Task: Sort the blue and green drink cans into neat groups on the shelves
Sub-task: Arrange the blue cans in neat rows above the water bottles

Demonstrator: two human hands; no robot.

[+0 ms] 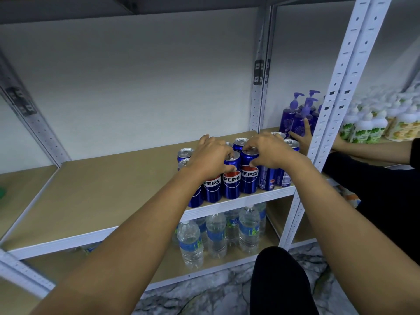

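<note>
Hands [268,153] grip glossy cylindrical blue cans [248,176].

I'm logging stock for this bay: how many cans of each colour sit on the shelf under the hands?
blue cans: about 10 in view; the left hand and right hand may hide more
green cans: 0
Total: about 10

Under the fingers [247,149] stand deep blue cans [231,183] with silver tops and red, white and blue round logos. Beyond the fingertips, purple pump bottles [293,119]; farther right, white bottles [368,128] with green leaf print. Tan shelf [113,189], white-edged.
</note>
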